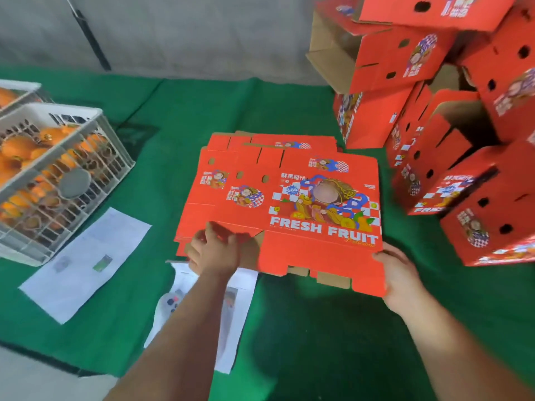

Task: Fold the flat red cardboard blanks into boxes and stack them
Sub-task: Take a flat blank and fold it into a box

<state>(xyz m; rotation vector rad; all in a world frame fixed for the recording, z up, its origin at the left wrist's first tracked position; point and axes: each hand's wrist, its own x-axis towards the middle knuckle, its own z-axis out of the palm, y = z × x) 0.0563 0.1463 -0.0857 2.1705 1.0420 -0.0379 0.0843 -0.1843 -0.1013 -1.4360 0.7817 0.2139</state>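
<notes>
A pile of flat red cardboard blanks [231, 157] printed "FRESH FRUIT" lies on the green cloth in the middle of the view. The top blank [318, 250] is held at its near edge by both hands. My left hand [215, 250] pinches a flap at the blank's near left corner. My right hand [396, 273] grips the near right corner, thumb on top. A heap of folded red boxes [434, 111] is stacked loosely at the right, some lying on their sides with open brown insides showing.
White plastic crates [69, 175] full of oranges stand at the left. Sheets of white paper [86, 264] and a white bag lie on the green cloth [304, 342] near my left arm. A grey wall runs behind.
</notes>
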